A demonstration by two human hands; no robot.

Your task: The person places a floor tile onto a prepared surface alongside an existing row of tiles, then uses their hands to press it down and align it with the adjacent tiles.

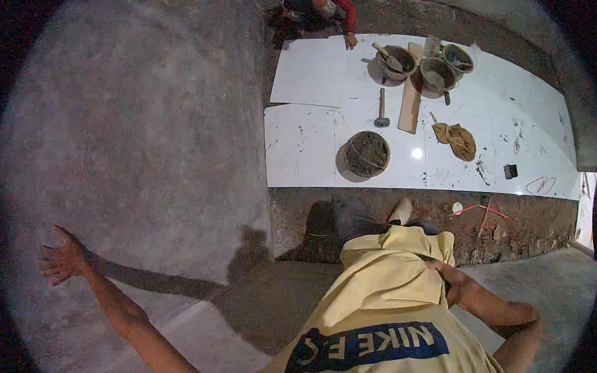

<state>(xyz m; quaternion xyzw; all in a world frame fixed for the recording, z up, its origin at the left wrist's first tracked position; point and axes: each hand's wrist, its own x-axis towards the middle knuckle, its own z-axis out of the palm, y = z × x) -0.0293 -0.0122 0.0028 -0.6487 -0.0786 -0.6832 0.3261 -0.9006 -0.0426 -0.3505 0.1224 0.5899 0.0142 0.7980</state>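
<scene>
mallet (381, 112), bucket (388, 158) on white tiles (303, 150)

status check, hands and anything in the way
Left hand open at grey wall. Right hand at yellow shirt, grip unclear. Possible obstacle: bucket on white tiles ahead.

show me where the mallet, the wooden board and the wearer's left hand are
Mallet (381, 108): head view, on its handle.
Wooden board (410, 106): head view, on its flat upper face.
Wearer's left hand (68, 260): head view, on the middle of the hand.
</scene>
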